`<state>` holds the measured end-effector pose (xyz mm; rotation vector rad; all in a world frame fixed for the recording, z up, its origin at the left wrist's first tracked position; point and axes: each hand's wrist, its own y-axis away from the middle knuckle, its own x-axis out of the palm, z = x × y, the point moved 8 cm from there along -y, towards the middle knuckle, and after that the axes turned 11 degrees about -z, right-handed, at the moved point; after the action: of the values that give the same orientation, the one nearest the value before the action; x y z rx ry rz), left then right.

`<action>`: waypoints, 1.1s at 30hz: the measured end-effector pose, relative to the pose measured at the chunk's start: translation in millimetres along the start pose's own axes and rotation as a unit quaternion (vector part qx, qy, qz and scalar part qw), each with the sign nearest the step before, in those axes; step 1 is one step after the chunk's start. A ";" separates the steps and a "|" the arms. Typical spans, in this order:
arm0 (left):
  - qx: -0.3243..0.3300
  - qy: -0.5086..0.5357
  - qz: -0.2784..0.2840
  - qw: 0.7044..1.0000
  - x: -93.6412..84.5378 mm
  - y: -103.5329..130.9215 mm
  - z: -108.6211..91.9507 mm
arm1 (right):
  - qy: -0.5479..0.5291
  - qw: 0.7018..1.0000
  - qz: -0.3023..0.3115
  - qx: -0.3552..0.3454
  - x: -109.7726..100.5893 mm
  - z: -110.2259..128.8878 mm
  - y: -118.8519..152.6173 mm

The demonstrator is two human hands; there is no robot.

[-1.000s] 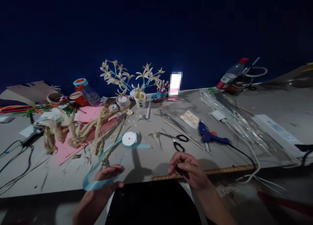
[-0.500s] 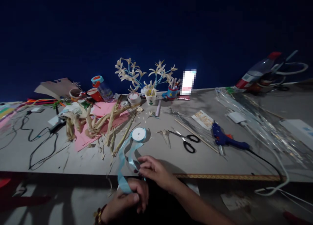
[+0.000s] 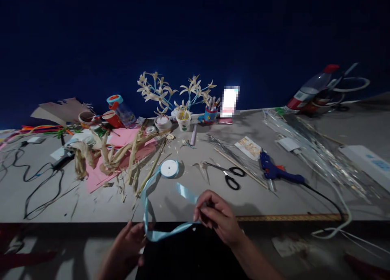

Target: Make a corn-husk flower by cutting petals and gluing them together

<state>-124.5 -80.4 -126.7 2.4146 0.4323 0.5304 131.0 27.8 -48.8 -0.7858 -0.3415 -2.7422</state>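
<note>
Pale blue ribbon (image 3: 163, 234) runs from its white spool (image 3: 169, 168) over the table edge, then across to my right hand (image 3: 215, 217). That hand is closed, thumb against fingers, pinching the ribbon near its loose end, which sticks out to the upper left above the table. My left hand (image 3: 128, 247) is at the lower left, its fingers apart, beside the bend of the ribbon; the ribbon passes by the fingertips. Black-handled scissors (image 3: 233, 177) lie open to the right of the spool.
Dried husks (image 3: 114, 154) lie over pink paper (image 3: 93, 178) on the left. A blue glue gun (image 3: 278, 172) rests on the right with its cord. White flowers (image 3: 157, 89) stand at the back beside a paint cup (image 3: 183, 121). Wires, a stick and plastic packets lie towards the right.
My right hand has moved right, drawing the ribbon's loose end away from the spool. My left hand has moved left and its fingers have spread. The view has shifted slightly.
</note>
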 end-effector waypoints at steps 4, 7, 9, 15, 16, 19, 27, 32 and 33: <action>0.136 -0.133 -0.114 0.975 -37.4 20.4 -56.5 | 0.089 0.991 0.037 -0.098 -2.5 12.5 18.0; 0.266 -0.224 -0.046 0.936 16.8 38.3 -76.4 | 0.138 0.972 0.083 -0.172 9.7 21.6 26.6; 0.262 -0.195 0.046 0.944 69.8 39.0 -64.3 | 0.179 0.951 0.114 -0.223 19.6 26.2 32.0; 0.243 -0.145 0.044 0.958 149.0 20.5 -38.6 | 0.286 0.916 0.117 -0.255 16.9 17.5 48.5; 0.252 -0.152 0.042 0.955 152.9 20.8 -40.0 | 0.292 0.918 0.106 -0.247 12.2 15.1 51.0; 0.311 -0.192 0.052 0.929 160.9 30.3 -52.0 | 0.288 0.924 0.066 -0.242 0.1 15.3 56.6; 0.380 -0.337 0.215 0.834 200.3 62.2 -46.9 | 0.220 0.958 -0.080 -0.163 -11.6 16.2 39.1; 0.324 -0.327 0.172 0.871 189.3 37.2 -40.3 | 0.334 0.915 -0.110 -0.196 -24.0 28.8 22.6; 0.291 -0.302 0.164 0.893 185.7 28.2 -37.7 | 0.397 0.885 -0.122 -0.212 -28.7 34.2 16.1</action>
<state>23.5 -3.8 -32.1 3.0689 -0.1206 -0.2899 176.0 28.3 -33.8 0.3839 0.3665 -3.1123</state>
